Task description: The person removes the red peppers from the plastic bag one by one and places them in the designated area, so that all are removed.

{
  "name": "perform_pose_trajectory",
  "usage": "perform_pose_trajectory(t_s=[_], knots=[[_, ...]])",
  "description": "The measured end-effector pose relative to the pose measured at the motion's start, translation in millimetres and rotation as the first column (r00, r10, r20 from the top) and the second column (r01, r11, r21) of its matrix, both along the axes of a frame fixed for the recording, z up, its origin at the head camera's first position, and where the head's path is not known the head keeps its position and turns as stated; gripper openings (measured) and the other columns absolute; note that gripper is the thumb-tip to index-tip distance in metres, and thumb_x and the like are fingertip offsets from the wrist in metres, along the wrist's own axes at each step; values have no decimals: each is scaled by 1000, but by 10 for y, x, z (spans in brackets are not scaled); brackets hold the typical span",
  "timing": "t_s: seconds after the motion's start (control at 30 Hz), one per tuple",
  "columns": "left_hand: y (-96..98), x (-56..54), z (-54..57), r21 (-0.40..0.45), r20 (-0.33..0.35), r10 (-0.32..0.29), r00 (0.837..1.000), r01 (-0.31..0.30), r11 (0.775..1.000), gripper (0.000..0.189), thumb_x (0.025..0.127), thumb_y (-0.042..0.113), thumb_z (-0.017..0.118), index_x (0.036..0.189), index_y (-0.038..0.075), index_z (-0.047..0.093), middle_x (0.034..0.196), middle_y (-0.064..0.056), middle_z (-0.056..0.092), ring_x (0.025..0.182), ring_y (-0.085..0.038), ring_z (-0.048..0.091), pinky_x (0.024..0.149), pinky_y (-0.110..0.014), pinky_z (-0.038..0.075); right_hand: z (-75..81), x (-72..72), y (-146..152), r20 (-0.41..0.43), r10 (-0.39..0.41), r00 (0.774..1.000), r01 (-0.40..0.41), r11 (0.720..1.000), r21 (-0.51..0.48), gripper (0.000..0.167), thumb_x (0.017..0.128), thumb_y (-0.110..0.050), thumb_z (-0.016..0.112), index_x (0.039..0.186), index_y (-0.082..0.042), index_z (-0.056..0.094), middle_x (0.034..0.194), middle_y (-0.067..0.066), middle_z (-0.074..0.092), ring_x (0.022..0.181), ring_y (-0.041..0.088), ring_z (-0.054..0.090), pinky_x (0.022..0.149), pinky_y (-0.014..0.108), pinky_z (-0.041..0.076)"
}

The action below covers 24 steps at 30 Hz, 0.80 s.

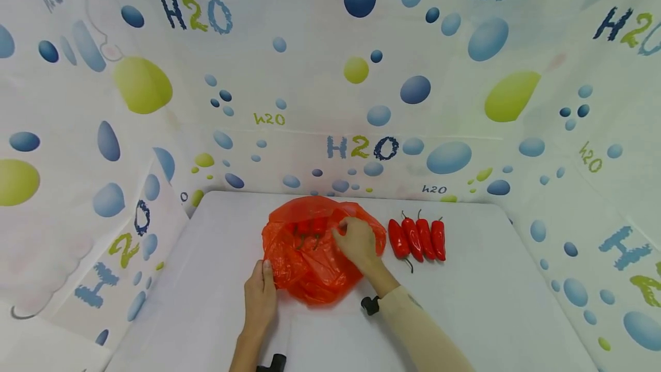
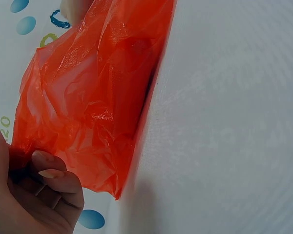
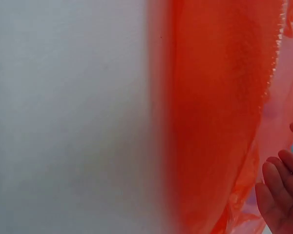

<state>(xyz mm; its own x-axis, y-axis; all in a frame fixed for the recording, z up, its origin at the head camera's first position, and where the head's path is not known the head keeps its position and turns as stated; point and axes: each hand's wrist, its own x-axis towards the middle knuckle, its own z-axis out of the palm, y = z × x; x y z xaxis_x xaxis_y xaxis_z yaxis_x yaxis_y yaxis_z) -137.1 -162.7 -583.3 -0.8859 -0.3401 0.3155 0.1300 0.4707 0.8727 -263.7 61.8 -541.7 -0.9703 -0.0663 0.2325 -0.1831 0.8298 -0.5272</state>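
A thin red plastic bag point(image 1: 330, 274) lies on the white table with its mouth spread wide. Inside it are red peppers point(image 1: 312, 225) with green stems. My left hand point(image 1: 260, 294) pinches the bag's near left edge between thumb and curled fingers point(image 2: 63, 183). Over the right side of the bag's mouth is my right hand point(image 1: 357, 243), thumb apart from its loosely bent fingers point(image 3: 278, 190) and nothing seen between them. Several more red peppers point(image 1: 424, 239) lie side by side just right of the bag, one with its stem toward me.
The white table point(image 1: 480, 303) stretches out to both sides of the bag. A white wall covering point(image 1: 310, 73) printed with blue and green drops stands behind the table and at its sides. Black wrist straps point(image 1: 370, 305) show at both wrists.
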Motion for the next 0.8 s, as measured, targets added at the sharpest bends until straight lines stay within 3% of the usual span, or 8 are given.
perform_pose_trajectory(t_s=[0.5,0.8], knots=[[-3,-1,-21,9,17,-1,1000,1,1000,28,114,23,43,98,6,57,70,2,45,67,-14,46,61,-27,39,-73,-182,-249,116,49,992,-41,997,-68,32,94,-40,78,106,-10,73,87,0,72,73,18,65,74,37,61],[4,11,5,7,6,-4,1000,4,1000,27,114,23,44,97,6,56,69,2,46,66,-14,46,59,-27,39,-135,-258,-363,212,61,975,-32,990,-138,32,97,-45,73,97,-15,63,68,1,57,64,18,61,58,28,52]])
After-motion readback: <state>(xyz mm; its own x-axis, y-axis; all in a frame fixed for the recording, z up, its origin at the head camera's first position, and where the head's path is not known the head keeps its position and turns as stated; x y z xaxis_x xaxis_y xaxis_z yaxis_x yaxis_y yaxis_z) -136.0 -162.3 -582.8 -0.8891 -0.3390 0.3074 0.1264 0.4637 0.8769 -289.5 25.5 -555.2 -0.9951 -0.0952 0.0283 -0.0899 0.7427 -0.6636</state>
